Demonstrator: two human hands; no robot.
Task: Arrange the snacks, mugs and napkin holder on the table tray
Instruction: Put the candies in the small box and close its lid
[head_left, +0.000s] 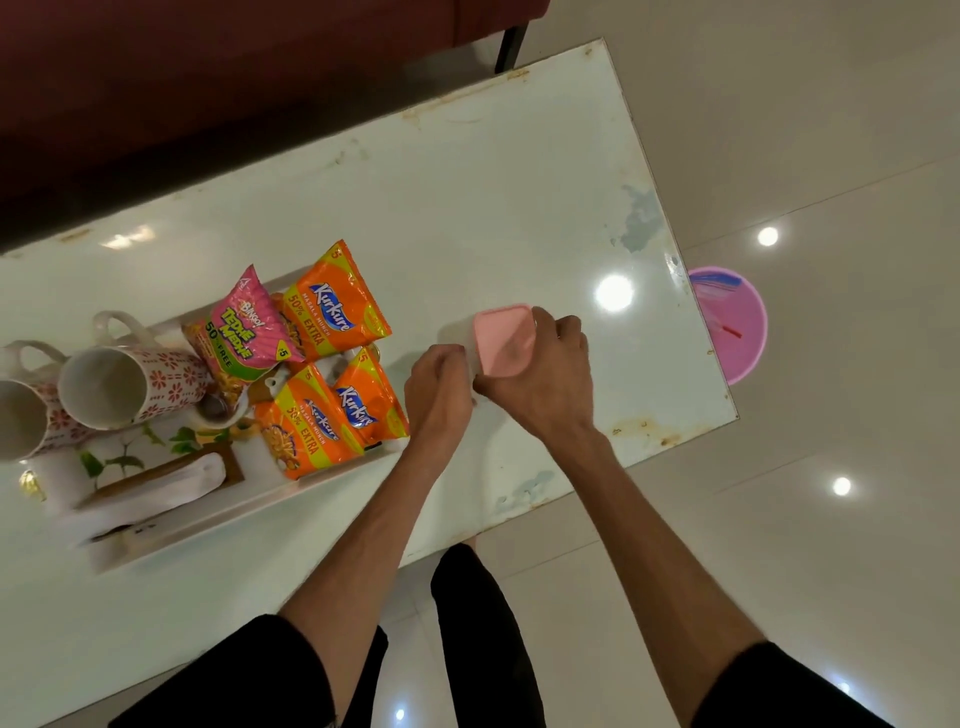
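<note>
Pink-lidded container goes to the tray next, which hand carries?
Probably left: the left hand sits between the container and the tray. The right hand grips it from the far side.

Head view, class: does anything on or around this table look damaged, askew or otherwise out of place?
Yes. The table top is worn, with peeling patches and rusty stains along its edges. On the tray, the snack packets lie overlapping at different angles. A pink basin sits on the floor by the table's corner.
</note>
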